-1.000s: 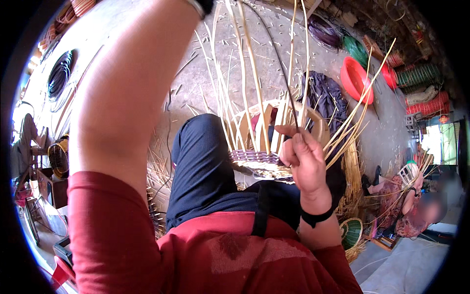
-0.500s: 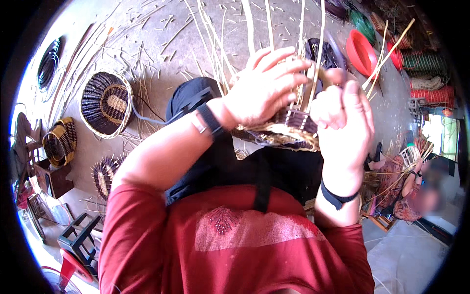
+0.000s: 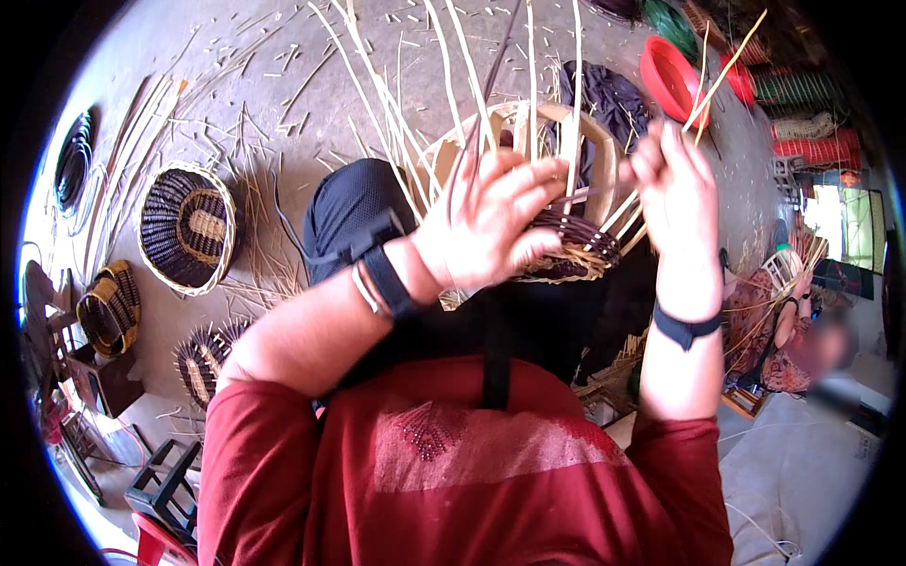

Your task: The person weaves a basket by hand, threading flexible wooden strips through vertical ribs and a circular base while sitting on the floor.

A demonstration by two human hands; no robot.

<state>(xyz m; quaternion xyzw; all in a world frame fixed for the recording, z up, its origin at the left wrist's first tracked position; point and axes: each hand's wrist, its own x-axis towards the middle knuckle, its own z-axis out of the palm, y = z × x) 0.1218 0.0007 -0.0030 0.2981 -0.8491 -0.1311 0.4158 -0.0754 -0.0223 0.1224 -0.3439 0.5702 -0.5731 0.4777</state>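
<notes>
A partly woven wicker basket [image 3: 576,236] with dark weave and tall pale upright stakes rests over my lap. My left hand [image 3: 491,217] lies against its left side, fingers stretched among the stakes and thumb apart. A long dark weaving strand [image 3: 495,71] rises past its fingers. Right of the basket my right hand [image 3: 681,193] is raised, slightly blurred, its fingers curled. A short dark strand [image 3: 578,196] at the weave points toward that hand; whether it reaches the fingers I cannot make out. Pale stakes [image 3: 623,215] stick out below the right hand.
A finished oval basket [image 3: 189,226] stands on the floor at left, near a yellow-and-black basket [image 3: 109,307] and a half-made one [image 3: 203,363]. Cane scraps litter the floor. A red basin [image 3: 672,80] lies far right. Another person [image 3: 788,344] sits at right.
My right hand has come away from the basket, toward the right. The left hand has shifted slightly down and left, and the far side of the basket now shows.
</notes>
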